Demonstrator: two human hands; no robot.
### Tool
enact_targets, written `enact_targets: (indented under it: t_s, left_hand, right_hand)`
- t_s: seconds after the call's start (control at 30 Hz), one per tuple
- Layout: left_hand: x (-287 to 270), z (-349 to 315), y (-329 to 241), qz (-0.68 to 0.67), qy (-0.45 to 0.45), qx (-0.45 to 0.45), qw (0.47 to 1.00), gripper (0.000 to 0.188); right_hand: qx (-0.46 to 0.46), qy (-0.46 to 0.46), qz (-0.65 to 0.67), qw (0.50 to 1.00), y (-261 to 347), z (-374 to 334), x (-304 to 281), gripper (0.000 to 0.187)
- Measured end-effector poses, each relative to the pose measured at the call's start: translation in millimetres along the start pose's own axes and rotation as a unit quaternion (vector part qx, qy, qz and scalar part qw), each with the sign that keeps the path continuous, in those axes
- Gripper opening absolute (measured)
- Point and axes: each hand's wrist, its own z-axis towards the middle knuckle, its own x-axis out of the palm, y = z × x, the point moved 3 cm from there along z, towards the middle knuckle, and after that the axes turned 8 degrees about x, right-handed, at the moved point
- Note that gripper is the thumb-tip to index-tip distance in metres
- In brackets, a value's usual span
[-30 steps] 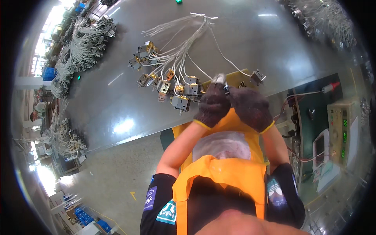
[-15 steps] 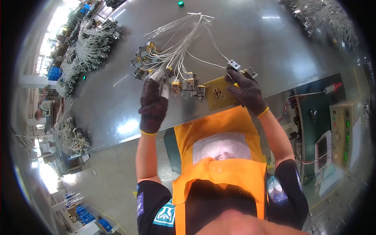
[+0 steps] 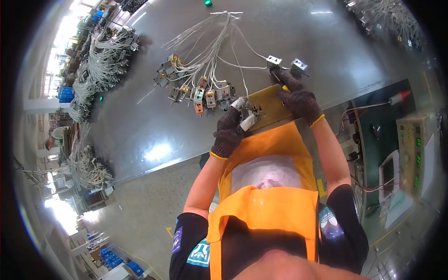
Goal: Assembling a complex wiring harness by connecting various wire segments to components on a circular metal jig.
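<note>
My left hand (image 3: 229,133), in a dark knit glove with white-wrapped fingertips, pinches a small metal box (image 3: 247,111) with a white wire, right at the left part of a yellow-brown plate (image 3: 270,100). Its fingers partly hide the box. My right hand (image 3: 298,100), gloved alike, is closed at the plate's right end around something with a yellow part; the fingers hide most of it. Just beyond its fingertips lie a silvery metal box (image 3: 274,60) on a wire and a second metal block (image 3: 298,65). Several wired metal boxes (image 3: 211,98) lie left of the plate.
White wires (image 3: 219,51) run to a tied end at the far side of the metal table (image 3: 140,121). Big wire bundles (image 3: 105,60) lie at the left, another (image 3: 387,18) at far right. A meter box (image 3: 410,154) and red-tipped lead (image 3: 399,98) stand at right.
My left hand has moved right from the pile of wired boxes to the plate, with a box in its fingers. The right hand has shifted slightly, away from the metal block near its fingertips.
</note>
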Motion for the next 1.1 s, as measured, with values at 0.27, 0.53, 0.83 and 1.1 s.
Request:
enact_targets:
  t_s: [0.27, 0.53, 0.83, 1.1]
  left_hand:
    - [49.9, 6.0, -7.5, 0.281, -0.064, 0.136, 0.948, 0.058]
    - [49.8, 16.8, -21.6, 0.394, -0.097, 0.216, 0.888, 0.059]
    - [52.2, 26.8, 0.0, 0.283, -0.003, 0.129, 0.95, 0.061]
    - [46.2, 30.7, 72.6, 0.139, -0.046, -0.013, 0.989, 0.027]
  right_hand:
    - [0.114, 0.102, 0.068, 0.986, 15.2, -28.1, -7.2, 0.048]
    - [-0.039, 0.105, -0.049, 0.993, 19.7, -48.1, -8.9, 0.043]
    - [-0.11, 0.092, -0.281, 0.949, 54.8, -64.5, 0.3, 0.027]
    - [-0.205, 0.011, -0.302, 0.931, 50.6, -68.8, 13.5, 0.023]
